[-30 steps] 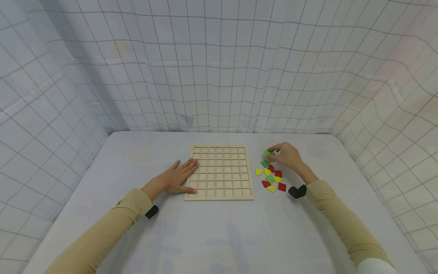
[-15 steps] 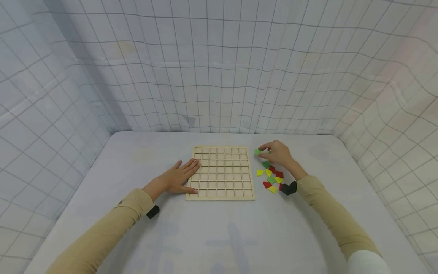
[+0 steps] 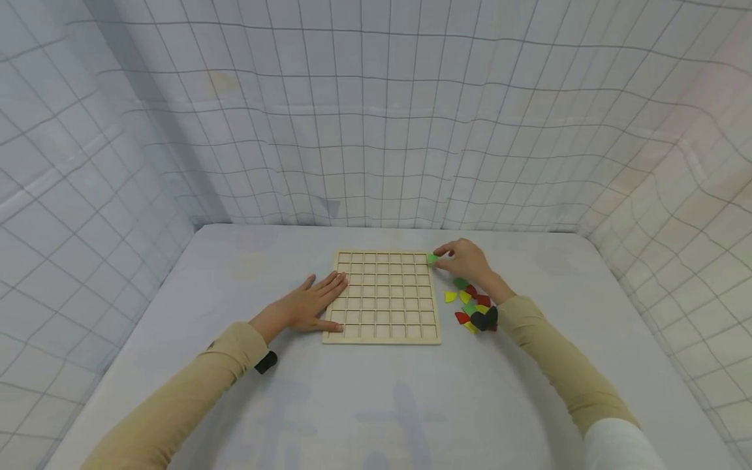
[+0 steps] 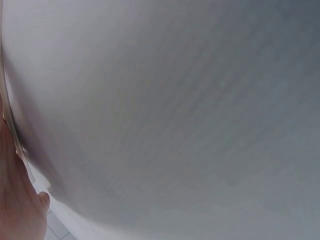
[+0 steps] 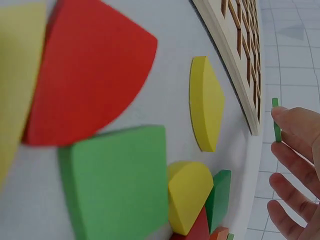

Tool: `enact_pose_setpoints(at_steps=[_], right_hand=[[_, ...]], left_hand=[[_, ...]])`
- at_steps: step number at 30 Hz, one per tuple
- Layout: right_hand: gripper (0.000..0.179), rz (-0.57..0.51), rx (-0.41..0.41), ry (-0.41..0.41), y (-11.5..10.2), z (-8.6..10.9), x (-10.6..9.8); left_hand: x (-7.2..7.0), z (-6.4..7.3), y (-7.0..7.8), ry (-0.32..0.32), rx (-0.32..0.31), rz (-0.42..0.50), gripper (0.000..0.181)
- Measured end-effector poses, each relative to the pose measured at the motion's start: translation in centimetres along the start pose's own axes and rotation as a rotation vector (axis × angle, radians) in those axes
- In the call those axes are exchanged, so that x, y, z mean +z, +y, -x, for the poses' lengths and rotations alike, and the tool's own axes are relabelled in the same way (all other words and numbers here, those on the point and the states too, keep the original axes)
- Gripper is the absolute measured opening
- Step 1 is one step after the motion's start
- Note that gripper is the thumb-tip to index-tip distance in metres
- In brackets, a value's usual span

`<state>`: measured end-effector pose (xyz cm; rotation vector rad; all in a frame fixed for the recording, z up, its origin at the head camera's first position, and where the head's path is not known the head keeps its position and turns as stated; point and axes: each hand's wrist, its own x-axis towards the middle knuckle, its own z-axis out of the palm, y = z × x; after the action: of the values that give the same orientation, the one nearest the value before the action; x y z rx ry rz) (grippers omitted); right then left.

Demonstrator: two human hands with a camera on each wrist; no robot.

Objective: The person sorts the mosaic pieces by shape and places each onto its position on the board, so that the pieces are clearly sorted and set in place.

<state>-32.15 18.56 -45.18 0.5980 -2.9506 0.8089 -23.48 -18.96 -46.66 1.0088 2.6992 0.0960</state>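
Observation:
A wooden grid board lies on the table. My left hand rests flat on its left edge, fingers straight and thumb spread; only part of this hand shows in the left wrist view. Over the board's far right corner, my right hand pinches a light green tile between thumb and forefinger. The right wrist view shows that tile edge-on, with the other fingers of the right hand loosely bent below it.
Right of the board lie several loose flat pieces: a yellow one, a red one, a dark green one and others, some under the right wrist's black camera. Grid-patterned white curtains enclose the table's back and sides.
My right hand has moved left from the loose pieces to the board's far right corner, carrying the light green tile. The left hand stays on the board's edge.

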Motion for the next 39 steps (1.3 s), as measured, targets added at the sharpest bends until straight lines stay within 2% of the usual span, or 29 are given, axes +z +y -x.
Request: enact_pose_setpoints(at_steps=[6, 17, 28, 39], right_hand=[[0.030, 0.015, 0.001, 0.000, -0.2, -0.6, 0.4], [0.029, 0.035, -0.054, -0.007, -0.9, -1.4, 0.8], [0.031, 0.053, -0.028, -0.042, -0.8, -2.1, 1.6], [0.031, 0.050, -0.045, -0.062, -1.0, -2.3, 1.7]], left_hand=[[0.2, 0.0, -0.1, 0.018, 0.023, 0.019, 0.104], [-0.3, -0.2, 0.2, -0.022, -0.009, -0.026, 0.100], [-0.2, -0.1, 0.3, -0.011, -0.005, -0.021, 0.101], [-0.2, 0.2, 0.1, -0.005, -0.012, -0.015, 0.101]])
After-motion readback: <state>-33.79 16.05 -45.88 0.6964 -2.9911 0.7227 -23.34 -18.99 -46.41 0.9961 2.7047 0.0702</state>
